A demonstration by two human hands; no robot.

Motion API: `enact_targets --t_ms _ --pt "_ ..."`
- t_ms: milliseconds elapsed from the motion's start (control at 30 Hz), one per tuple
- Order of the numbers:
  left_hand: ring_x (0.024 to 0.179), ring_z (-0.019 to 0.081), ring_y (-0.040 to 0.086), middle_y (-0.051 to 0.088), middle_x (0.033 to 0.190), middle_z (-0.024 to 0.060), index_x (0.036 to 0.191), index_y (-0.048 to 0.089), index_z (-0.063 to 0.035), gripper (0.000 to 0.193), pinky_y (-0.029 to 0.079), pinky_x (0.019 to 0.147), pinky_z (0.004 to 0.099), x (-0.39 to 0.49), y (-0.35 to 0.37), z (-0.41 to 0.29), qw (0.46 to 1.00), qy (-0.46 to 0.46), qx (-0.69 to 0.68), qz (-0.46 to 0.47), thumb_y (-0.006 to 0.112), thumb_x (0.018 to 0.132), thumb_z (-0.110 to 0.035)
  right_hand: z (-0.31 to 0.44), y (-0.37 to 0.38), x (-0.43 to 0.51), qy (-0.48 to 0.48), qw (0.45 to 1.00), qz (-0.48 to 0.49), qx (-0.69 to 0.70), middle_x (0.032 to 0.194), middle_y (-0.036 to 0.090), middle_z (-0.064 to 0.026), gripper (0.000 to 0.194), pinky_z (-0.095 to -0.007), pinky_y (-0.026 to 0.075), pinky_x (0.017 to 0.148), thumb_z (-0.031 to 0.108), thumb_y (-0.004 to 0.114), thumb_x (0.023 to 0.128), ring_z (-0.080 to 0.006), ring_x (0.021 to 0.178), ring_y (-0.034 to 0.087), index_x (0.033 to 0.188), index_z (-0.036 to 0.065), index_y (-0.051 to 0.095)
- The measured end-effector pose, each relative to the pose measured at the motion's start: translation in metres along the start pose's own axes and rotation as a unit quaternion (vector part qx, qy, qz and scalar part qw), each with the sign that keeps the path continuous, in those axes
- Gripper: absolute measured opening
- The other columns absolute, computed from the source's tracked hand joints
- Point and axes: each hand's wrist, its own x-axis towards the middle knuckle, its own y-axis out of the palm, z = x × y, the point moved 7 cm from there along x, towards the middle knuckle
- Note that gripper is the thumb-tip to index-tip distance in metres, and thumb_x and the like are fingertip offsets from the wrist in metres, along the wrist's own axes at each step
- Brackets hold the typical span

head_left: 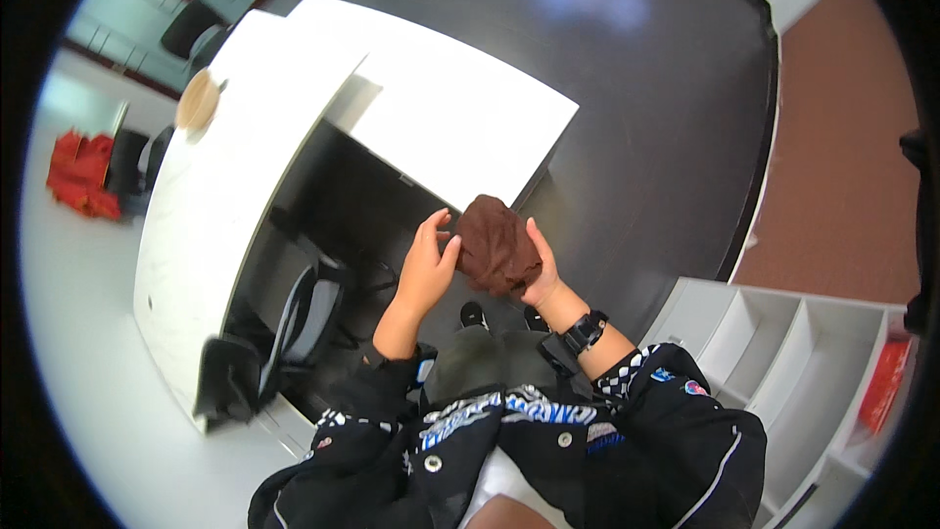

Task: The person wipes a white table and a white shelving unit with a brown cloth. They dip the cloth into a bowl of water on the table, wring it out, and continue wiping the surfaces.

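Observation:
A crumpled dark brown cloth [498,246] is bunched up in front of my body, above the floor and near the corner of a white desk [470,110]. My right hand [543,275] holds it from the right side and from below, with the thumb up along its edge. On the other side, my left hand [428,264] is raised with its fingers apart. Its thumb tip meets or nearly meets the left edge of the cloth, and I cannot tell whether it presses on it.
A mesh-backed office chair [301,323] stands at the desk's inner side. On the curved white counter [220,184] sits a round tan object [197,101]. To the right is a grey shelf unit [778,353] holding a red item [885,386]. Red fabric [84,173] hangs by a chair at far left.

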Motion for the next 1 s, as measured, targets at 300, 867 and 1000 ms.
enact_targets --t_ms 300,867,1000 --pt "0.096 0.0182 0.062 0.065 0.104 0.0114 0.114 0.058 0.0004 0.031 0.047 0.085 0.03 -0.085 -0.083 -0.019 0.978 -0.032 -0.136 -0.156 0.061 0.089 -0.018 -0.08 0.093 0.011 0.139 0.962 0.042 -0.232 0.125 0.056 -0.0138 0.043 -0.0416 0.05 0.092 0.031 0.049 0.095 -0.0262 0.11 0.058 0.129 0.006 0.047" --pt "0.093 0.0124 0.058 0.062 0.102 0.0078 0.111 0.055 0.0025 0.023 0.047 0.084 0.0267 -0.106 -0.3 0.017 0.843 0.044 -0.411 -0.344 0.057 0.092 -0.012 -0.221 0.2 0.147 0.156 0.854 0.087 -0.489 0.113 0.062 -0.0069 0.034 -0.0306 0.05 0.083 0.021 0.054 0.095 -0.0162 0.101 0.06 0.124 0.003 0.052" --pt "0.102 0.0157 0.056 0.057 0.115 0.0104 0.122 0.048 0.0004 0.033 0.048 0.088 0.0294 -0.083 -0.339 0.025 0.785 0.053 -0.504 -0.356 0.056 0.092 -0.012 -0.239 0.219 0.188 0.121 0.852 0.083 -0.503 0.111 0.062 -0.008 0.033 -0.0296 0.05 0.081 0.019 0.055 0.094 -0.0161 0.101 0.06 0.122 0.003 0.053"
